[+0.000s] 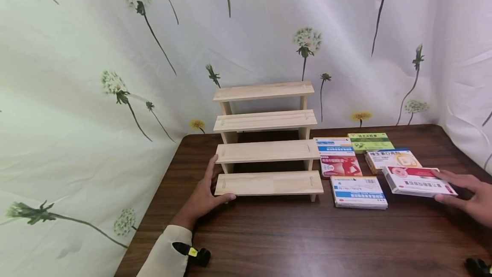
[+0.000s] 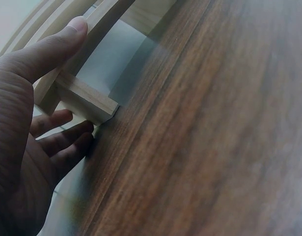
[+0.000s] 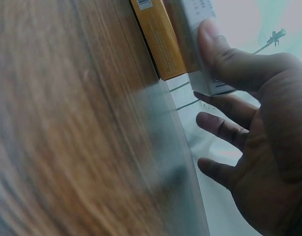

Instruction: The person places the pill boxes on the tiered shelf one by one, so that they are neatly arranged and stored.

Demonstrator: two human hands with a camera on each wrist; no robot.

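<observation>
Your right hand (image 1: pixel 470 193) pinches the red-and-white box (image 1: pixel 415 181) at its right end, between thumb and fingers, toward the right edge of the bench (image 1: pixel 269 234). This box is probably light, stiff and a little slippery; take its short end gently, because corners may crush. Your left hand (image 1: pixel 205 198) is spread, touching the left end of the 4-step wooden rack (image 1: pixel 269 151).

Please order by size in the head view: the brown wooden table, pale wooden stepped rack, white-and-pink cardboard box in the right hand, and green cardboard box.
Table
Rack
White-and-pink box
Green box

Nearness may enlarge the third.
</observation>
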